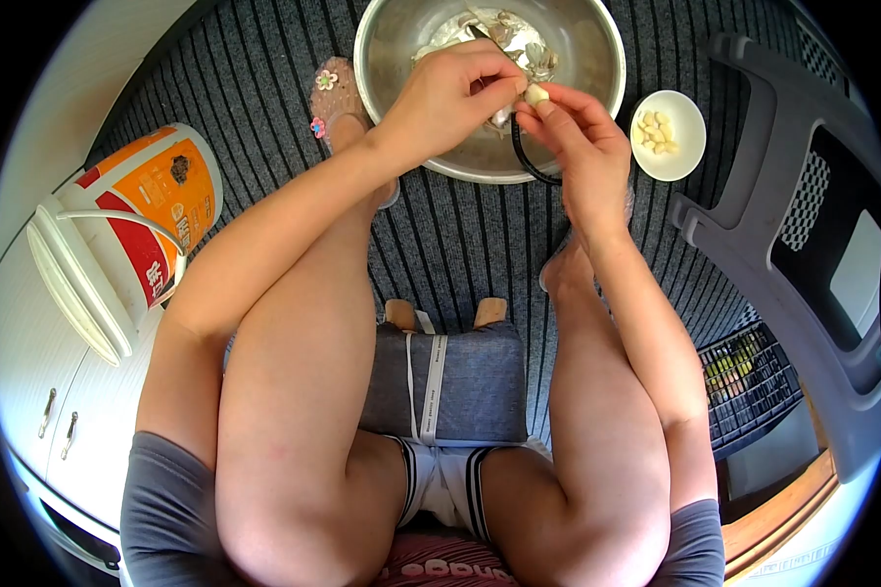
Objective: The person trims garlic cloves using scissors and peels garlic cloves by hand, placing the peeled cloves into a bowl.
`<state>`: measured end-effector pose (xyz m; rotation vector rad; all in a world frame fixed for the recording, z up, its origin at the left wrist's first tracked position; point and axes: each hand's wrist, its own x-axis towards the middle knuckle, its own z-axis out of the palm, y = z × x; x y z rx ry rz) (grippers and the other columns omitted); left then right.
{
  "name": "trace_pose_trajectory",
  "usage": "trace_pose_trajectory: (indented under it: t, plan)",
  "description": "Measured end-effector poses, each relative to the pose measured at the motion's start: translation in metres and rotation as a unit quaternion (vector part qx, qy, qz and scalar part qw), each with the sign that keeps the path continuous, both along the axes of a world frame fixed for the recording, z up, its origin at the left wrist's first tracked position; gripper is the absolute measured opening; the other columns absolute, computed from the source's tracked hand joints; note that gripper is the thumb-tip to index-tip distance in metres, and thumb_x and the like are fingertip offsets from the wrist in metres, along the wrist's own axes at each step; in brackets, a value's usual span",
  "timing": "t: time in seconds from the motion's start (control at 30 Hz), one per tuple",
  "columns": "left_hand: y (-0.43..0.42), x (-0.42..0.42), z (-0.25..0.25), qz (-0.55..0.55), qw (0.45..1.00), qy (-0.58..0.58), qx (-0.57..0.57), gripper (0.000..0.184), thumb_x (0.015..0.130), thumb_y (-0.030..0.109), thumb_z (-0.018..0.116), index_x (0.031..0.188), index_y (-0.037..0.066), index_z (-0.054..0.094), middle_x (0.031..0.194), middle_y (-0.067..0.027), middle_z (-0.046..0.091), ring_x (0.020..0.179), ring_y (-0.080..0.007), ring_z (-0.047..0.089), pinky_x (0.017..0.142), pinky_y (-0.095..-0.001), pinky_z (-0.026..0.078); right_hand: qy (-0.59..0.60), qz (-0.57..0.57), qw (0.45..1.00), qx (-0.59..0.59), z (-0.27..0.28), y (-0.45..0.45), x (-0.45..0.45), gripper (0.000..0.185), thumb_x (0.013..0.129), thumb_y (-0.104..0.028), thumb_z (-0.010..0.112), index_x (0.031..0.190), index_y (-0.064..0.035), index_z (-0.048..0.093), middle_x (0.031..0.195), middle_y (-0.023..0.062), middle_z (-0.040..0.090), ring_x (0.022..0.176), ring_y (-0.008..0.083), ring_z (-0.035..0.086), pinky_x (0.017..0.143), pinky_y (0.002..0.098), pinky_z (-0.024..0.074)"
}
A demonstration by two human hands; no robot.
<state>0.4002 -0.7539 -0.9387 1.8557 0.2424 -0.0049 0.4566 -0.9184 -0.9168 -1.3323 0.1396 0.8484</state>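
Garlic clove pinched between two hands above a steel bowl

From where I stand, the clove [535, 95] is up at the fingertips, over the bowl [597, 73] rather than inside it. The right hand [589, 147] grips it between thumb and fingers, with its pale body showing. The left hand [460, 93] has thumb and forefinger pinched on its edge; whether they also nip a shred of skin, I can't tell. Held like that, one hand seems to steady the clove while the other can work at its surface.

The bowl sits on the striped mat [460, 230], between the feet and under the hands, probably so that loose bits drop in. Papery pieces [533, 54] lie in it. A black loop [523, 147] hangs below the fingers by the near rim; I can't make out what it belongs to.

Just beside the bowl, on the right hand's side, a small dish [692, 147] holds bare, pale cloves [656, 134], set apart from the papery pieces and within easy reach. A grey stool [754, 186] stands beyond the dish, and a lidded bucket [166, 191] is on the opposite side, well apart from the work.
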Motion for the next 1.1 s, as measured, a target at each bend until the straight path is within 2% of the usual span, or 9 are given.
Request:
trace_pose_trajectory:
  t: [0.07, 0.23, 0.47, 0.67, 0.87, 0.97, 1.1]
  plan:
    - [0.000, 0.000, 0.003, -0.012, 0.999, -0.033, 0.030, 0.013, 0.086, 0.010, 0.063, 0.092, 0.000, 0.067, 0.085, -0.0043, 0.062, 0.074, -0.0111, 0.057, 0.066, -0.0240, 0.046, -0.018, 0.013, 1.000, -0.011, 0.000, -0.001, 0.001, 0.021, 0.091, -0.003, 0.057, 0.110, 0.0064, 0.058, 0.103, 0.0148, 0.064, 0.094, 0.0194, 0.066, 0.087, 0.0270, 0.0530]
    - [0.000, 0.003, 0.005, -0.003, 0.999, 0.000, 0.037, 0.013, 0.085, 0.010, 0.064, 0.091, 0.000, 0.068, 0.085, -0.0041, 0.063, 0.073, -0.0110, 0.058, 0.066, -0.0242, 0.047, -0.025, 0.015, 0.999, -0.016, 0.001, 0.001, 0.000, 0.020, 0.088, -0.001, 0.061, 0.107, 0.0060, 0.059, 0.097, 0.0143, 0.067, 0.088, 0.0174, 0.067, 0.081, 0.0238, 0.0536]
    - [-0.002, 0.002, 0.007, 0.009, 0.999, 0.041, 0.007, 0.011, 0.085, 0.009, 0.062, 0.088, 0.000, 0.067, 0.084, -0.0033, 0.062, 0.074, -0.0097, 0.058, 0.067, -0.0233, 0.047, 0.015, -0.002, 1.000, 0.011, -0.003, 0.000, -0.005, 0.021, 0.089, -0.002, 0.060, 0.108, 0.0063, 0.058, 0.100, 0.0144, 0.066, 0.089, 0.0185, 0.067, 0.082, 0.0247, 0.0540]
    - [-0.007, 0.000, 0.000, 0.046, 0.995, 0.061, -0.061, 0.014, 0.086, 0.011, 0.061, 0.092, -0.002, 0.065, 0.083, -0.0005, 0.062, 0.077, -0.0067, 0.057, 0.070, -0.0214, 0.047, 0.047, -0.028, 0.998, 0.041, -0.008, 0.000, -0.007, 0.020, 0.091, -0.003, 0.057, 0.109, 0.0057, 0.057, 0.102, 0.0146, 0.065, 0.091, 0.0192, 0.066, 0.084, 0.0257, 0.0540]
    - [-0.005, 0.001, 0.000, 0.050, 0.982, 0.146, -0.109, 0.018, 0.086, 0.015, 0.060, 0.095, 0.000, 0.066, 0.082, 0.0002, 0.064, 0.074, -0.0059, 0.055, 0.067, -0.0210, 0.044, 0.033, -0.031, 0.998, 0.046, -0.010, 0.000, -0.008, 0.021, 0.092, -0.003, 0.054, 0.111, 0.0060, 0.056, 0.105, 0.0158, 0.063, 0.093, 0.0206, 0.066, 0.087, 0.0271, 0.0534]
    - [-0.006, 0.003, 0.001, 0.081, 0.957, 0.189, -0.204, 0.021, 0.085, 0.018, 0.061, 0.095, 0.001, 0.066, 0.081, 0.0013, 0.062, 0.071, -0.0056, 0.052, 0.065, -0.0208, 0.042, 0.008, -0.032, 0.999, 0.039, -0.008, 0.000, -0.006, 0.022, 0.093, -0.003, 0.054, 0.112, 0.0059, 0.056, 0.104, 0.0159, 0.063, 0.094, 0.0213, 0.066, 0.087, 0.0280, 0.0534]
    - [-0.002, -0.001, -0.011, 0.100, 0.948, 0.217, -0.209, 0.021, 0.086, 0.019, 0.059, 0.094, 0.001, 0.066, 0.078, 0.0025, 0.060, 0.068, -0.0058, 0.049, 0.064, -0.0209, 0.041, 0.040, -0.040, 0.997, 0.055, -0.010, -0.002, -0.002, 0.023, 0.094, -0.005, 0.052, 0.115, 0.0050, 0.055, 0.103, 0.0151, 0.063, 0.093, 0.0207, 0.066, 0.085, 0.0282, 0.0539]
